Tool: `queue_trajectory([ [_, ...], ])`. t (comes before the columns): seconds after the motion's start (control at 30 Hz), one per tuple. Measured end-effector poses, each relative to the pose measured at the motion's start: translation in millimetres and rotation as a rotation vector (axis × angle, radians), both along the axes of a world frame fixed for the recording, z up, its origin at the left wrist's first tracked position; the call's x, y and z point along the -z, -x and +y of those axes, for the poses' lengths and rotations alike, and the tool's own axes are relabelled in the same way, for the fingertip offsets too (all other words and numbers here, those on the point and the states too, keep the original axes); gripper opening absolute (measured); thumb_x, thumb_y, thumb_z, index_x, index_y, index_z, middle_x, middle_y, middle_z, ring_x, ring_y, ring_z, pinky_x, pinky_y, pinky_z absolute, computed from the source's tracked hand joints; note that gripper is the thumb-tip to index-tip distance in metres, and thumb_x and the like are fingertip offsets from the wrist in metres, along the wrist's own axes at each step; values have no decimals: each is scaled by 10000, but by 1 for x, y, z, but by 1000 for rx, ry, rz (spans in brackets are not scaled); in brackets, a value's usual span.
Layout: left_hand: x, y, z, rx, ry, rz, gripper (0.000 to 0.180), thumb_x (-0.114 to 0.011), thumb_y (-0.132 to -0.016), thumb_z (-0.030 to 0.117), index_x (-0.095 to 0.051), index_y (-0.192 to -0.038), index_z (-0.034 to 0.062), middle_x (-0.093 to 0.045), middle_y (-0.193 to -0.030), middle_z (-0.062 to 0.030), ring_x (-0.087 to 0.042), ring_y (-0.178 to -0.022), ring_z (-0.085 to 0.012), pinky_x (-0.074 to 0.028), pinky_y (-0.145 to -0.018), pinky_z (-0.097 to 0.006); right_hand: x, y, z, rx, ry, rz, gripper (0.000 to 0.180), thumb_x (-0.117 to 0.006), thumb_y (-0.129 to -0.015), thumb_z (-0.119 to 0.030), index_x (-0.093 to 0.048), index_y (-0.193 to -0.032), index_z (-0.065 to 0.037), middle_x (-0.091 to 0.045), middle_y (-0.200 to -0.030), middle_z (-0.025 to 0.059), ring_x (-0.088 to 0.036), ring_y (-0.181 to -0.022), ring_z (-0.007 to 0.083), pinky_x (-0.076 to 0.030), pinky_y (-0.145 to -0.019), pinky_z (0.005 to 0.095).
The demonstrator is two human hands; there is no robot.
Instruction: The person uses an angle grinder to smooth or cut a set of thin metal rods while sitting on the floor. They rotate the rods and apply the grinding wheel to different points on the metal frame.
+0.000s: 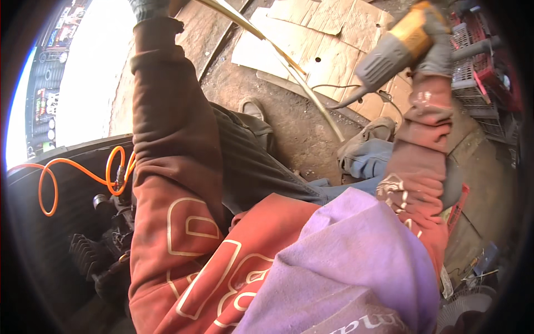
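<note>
My right hand [436, 53], in a grey glove, is wrapped round a yellow and grey corded power tool [389, 58] at the upper right. It looks like an angle grinder; its front end is blurred near the picture's edge. From its grey rear end a dark cord [347, 101] trails towards the floor. My left hand [149, 8], gloved too, is cut off by the top edge, so its fingers do not show. Between my arms, a long pale yellow metal strip [303, 83] slants from the top down towards my shoe [370, 138].
Flattened cardboard [320, 42] with holes covers part of the dirty floor ahead. Stacked plastic crates [475, 72] stand at the right. To the left are an orange coiled hose [83, 163] and a dark finned machine [92, 253]. A round white grille [470, 300] lies lower right.
</note>
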State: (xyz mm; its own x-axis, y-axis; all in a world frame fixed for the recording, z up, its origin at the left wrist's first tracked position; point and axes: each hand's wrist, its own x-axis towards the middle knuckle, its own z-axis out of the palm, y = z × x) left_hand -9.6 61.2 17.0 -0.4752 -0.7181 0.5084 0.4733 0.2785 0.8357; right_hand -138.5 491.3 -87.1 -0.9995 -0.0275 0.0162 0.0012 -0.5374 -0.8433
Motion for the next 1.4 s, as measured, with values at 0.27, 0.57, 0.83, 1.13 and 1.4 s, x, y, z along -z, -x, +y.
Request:
queue_trajectory([
  [0.27, -18, -2, 0, -90, -92, 77, 233, -684, -825, 228, -629, -827, 1, -615, -853, -89, -565, -716, -199, -498, -646, -355, -95, 1, 122, -25, -175, 158, 395, -675, -825, -299, -569, -1086, -23, -638, -955, 127, -643, -805, 270, -556, -703, 390],
  [0.57, -41, -32, -25, -209, -440, 53, 435, -754, -775, 371, -446, -631, 98, -445, -580, -48, -446, -443, -182, -407, -415, -322, -53, 27, 194, 254, 59, 56, 453, -693, -794, -368, -540, -1127, -101, -600, -936, 136, -611, -763, 315, -538, -739, 451],
  [0.83, -61, -31, -30, -303, -291, -76, 476, -757, -753, 441, -543, -639, 30, -498, -566, -59, -508, -449, -182, -439, -415, -298, -106, -7, 257, 516, 277, 199, 311, -489, -848, -303, -558, -905, -5, -614, -852, 192, -604, -764, 364, -527, -762, 499],
  [1.13, -125, -29, -84, -370, -86, -119, 495, -732, -762, 463, -548, -682, 10, -507, -588, -71, -515, -467, -156, -428, -422, -290, -102, -40, 338, 739, -12, 301, 259, -507, -827, -235, -600, -936, -19, -637, -914, 137, -628, -816, 310, -526, -767, 446],
  [1.4, -62, -12, -75, 44, -151, 80, 388, -472, -921, 452, -484, -1112, 114, -550, -895, -67, -548, -602, -192, -405, -430, -279, -98, -40, 286, 628, 74, 257, 218, -587, -786, -153, -616, -976, -50, -643, -938, 77, -632, -809, 247, -521, -727, 392],
])
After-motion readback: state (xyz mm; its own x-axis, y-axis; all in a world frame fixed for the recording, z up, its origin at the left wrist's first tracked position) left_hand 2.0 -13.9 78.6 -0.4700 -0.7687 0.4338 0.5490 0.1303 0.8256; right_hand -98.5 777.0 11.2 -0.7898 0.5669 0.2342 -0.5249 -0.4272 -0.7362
